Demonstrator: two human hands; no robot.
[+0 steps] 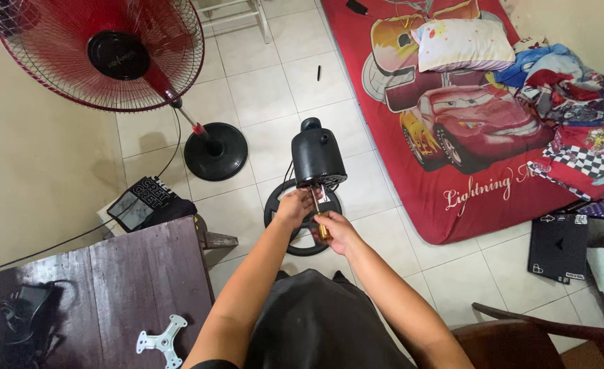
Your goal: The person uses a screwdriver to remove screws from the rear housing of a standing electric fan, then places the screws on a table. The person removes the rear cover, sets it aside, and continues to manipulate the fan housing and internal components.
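A black fan motor housing (317, 156) stands on its round black base (295, 247) on the tiled floor, with no blades or guard on it. My right hand (334, 231) grips a screwdriver (319, 217) with a yellow-brown handle; its shaft points up into the front underside of the housing. My left hand (293, 206) is at the front of the housing beside the shaft, fingers bent against the exposed motor face.
A red standing fan (103, 49) with a round black base (215, 151) stands to the left. A dark wooden table (110, 273) holds a white bracket (162, 340) and a black cable. A red cartoon-car mattress (466, 116) lies right. A wooden chair (541, 338) is lower right.
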